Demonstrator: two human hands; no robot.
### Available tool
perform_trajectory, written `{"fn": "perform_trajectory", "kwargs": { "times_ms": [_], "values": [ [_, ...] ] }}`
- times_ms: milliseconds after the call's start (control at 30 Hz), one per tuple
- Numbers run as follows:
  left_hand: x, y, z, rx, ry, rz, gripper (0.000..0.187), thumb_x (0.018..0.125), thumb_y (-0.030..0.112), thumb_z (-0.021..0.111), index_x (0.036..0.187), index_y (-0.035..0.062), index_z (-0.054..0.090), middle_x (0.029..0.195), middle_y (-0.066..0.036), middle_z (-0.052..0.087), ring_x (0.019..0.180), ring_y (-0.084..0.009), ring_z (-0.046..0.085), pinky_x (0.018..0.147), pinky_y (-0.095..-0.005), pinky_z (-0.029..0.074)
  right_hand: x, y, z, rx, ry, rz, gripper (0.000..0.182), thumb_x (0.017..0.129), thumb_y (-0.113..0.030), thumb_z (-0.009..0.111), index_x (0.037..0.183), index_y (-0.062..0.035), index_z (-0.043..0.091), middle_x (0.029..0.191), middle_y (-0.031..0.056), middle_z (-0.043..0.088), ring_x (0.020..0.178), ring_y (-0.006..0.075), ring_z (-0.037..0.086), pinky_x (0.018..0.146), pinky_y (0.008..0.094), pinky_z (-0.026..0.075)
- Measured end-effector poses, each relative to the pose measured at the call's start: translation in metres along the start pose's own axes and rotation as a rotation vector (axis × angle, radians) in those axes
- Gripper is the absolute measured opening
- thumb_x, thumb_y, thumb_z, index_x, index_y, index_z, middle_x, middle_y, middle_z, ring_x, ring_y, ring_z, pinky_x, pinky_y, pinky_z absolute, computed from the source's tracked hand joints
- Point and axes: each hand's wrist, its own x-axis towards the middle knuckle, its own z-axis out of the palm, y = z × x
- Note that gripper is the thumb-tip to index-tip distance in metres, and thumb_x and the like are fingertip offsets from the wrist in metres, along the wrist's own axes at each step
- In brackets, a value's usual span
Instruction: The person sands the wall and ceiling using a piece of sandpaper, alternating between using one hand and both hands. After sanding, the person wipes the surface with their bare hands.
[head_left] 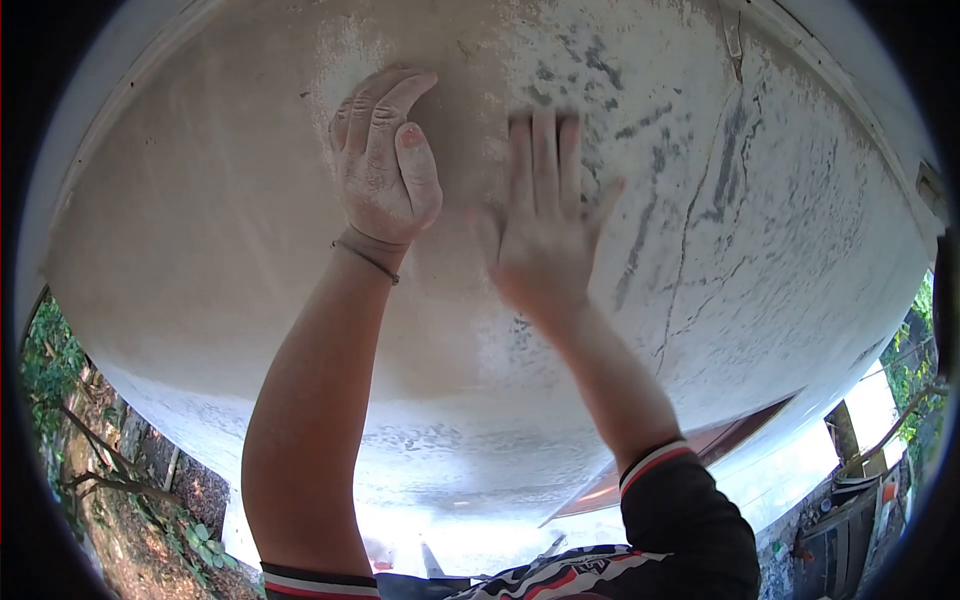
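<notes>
A large wall surface (220, 190) fills the view, brownish and smooth on the left, pale with dark patches on the right. My left hand (385, 155), coated in whitish dust, is raised against it with bent fingers and the thumb drawn in close. Its palm faces away, so anything inside is hidden. A thin dark cord (366, 262) circles that wrist. To its right, my right hand (545, 215) lies flat against the patchy part, fingers stretched and the little finger spread, slightly blurred by motion. Nothing shows in it.
Long cracks (690, 235) run down the right part of the wall. A reddish-brown panel (675, 455) shows below my right forearm. Green plants (55, 345) and branches stand at the lower left. Several mixed items, including a dark cabinet-like object (835, 555), sit at the lower right.
</notes>
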Motion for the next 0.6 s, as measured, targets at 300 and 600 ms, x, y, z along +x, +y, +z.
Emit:
{"fn": "perform_trajectory", "kwargs": {
  "times_ms": [300,600],
  "values": [
    [0.005,0.007,-0.003,0.062,-0.065,-0.018,0.034,0.093,0.02,0.034,0.103,0.0021,0.062,0.106,-0.012,0.061,0.105,-0.0298,0.055,0.092,-0.0397,0.038,0.042,0.011,0.005,0.068,0.156,0.047,0.065,0.091,-0.046,0.045,0.139,-0.0029,0.037,0.148,0.0135,0.03,0.138,0.0287,0.025,0.102,0.0679,0.004],
    [0.006,0.007,-0.005,0.116,-0.123,-0.03,0.044,0.097,0.027,0.026,0.107,0.0003,0.06,0.11,-0.016,0.057,0.108,-0.0305,0.05,0.095,-0.041,0.036,-0.108,-0.029,0.019,0.085,-0.082,0.064,0.062,0.087,-0.045,0.05,0.138,-0.01,0.042,0.147,0.0056,0.034,0.138,0.0237,0.027,0.102,0.0686,0.007]
  ]
}}
